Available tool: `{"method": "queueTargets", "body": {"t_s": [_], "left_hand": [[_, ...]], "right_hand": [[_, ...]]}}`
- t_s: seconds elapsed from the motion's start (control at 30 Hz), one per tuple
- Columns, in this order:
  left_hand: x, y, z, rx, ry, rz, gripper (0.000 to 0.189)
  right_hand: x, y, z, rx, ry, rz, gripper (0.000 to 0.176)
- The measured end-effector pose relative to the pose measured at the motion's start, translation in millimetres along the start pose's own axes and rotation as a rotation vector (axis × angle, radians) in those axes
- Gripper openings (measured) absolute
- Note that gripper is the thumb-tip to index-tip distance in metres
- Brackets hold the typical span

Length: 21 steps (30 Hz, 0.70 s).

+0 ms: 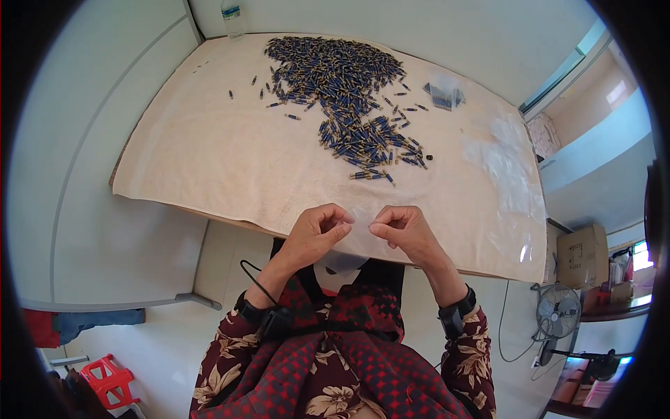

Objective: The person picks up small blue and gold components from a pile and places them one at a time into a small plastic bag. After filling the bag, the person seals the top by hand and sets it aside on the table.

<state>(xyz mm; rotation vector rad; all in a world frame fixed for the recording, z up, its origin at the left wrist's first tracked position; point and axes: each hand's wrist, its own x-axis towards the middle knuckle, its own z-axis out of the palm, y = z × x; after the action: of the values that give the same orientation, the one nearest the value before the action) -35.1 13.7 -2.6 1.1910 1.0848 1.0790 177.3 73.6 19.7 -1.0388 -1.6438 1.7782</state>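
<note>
Between my two hands, near the front edge of the table, is a clear plastic bag (360, 229). My left hand (319, 232) pinches its left side with thumb and fingertips. On the opposite side, my right hand (406, 232) has thumb and forefinger closed on the bag's edge. The film is so transparent that its outline is hard to follow. Beyond my hands lies a large heap of small dark blue cylinders with gold-coloured ends (342, 77), spilling toward me in a narrower tongue. Several loose ones lie around the heap.
A cream cloth covers the table (209, 153). To the right lie clear plastic bags (513, 167) and a filled bag of cylinders (444, 96). A bottle (232, 19) stands at the back left. A fan (558, 311), a cardboard box (583, 257) and a red stool (109, 380) stand beyond.
</note>
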Motion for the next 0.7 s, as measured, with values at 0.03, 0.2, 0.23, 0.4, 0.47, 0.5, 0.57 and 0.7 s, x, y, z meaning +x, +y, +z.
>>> {"method": "queueTargets", "body": {"t_s": [0.03, 0.2, 0.23, 0.4, 0.47, 0.5, 0.57, 0.7], "left_hand": [[-0.4, 0.3, -0.1, -0.002, -0.003, -0.006, 0.012], [-1.0, -4.3, 0.2, -0.019, -0.005, 0.010, 0.016], [-1.4, -3.6, 0.9, -0.020, -0.004, 0.010, 0.016], [-0.6, 0.6, 9.7, 0.210, 0.220, 0.173, 0.020], [0.1, 0.6, 12.9, 0.469, 0.425, 0.382, 0.023], [-0.7, 1.4, 13.1, 0.469, 0.425, 0.382, 0.023], [-3.8, 4.3, 13.7, 0.512, 0.424, 0.418, 0.023], [-8.1, 12.7, 16.4, 0.665, 0.484, 0.560, 0.022]], "right_hand": [[0.1, 0.4, 0.0, 0.008, 0.005, 0.004, 0.013], [-1.2, -1.1, 4.2, 0.048, 0.014, 0.038, 0.012], [-1.3, -1.2, 5.2, 0.047, 0.013, 0.038, 0.012], [-2.5, 0.8, 10.6, 0.043, 0.045, -0.077, 0.015], [-2.8, 2.9, 12.5, 0.009, 0.084, -0.178, 0.017], [-2.6, 2.7, 13.4, 0.009, 0.084, -0.179, 0.017], [-3.4, 1.1, 15.6, 0.009, 0.108, -0.192, 0.017], [-5.6, -3.5, 18.9, 0.003, 0.138, -0.169, 0.018]]}}
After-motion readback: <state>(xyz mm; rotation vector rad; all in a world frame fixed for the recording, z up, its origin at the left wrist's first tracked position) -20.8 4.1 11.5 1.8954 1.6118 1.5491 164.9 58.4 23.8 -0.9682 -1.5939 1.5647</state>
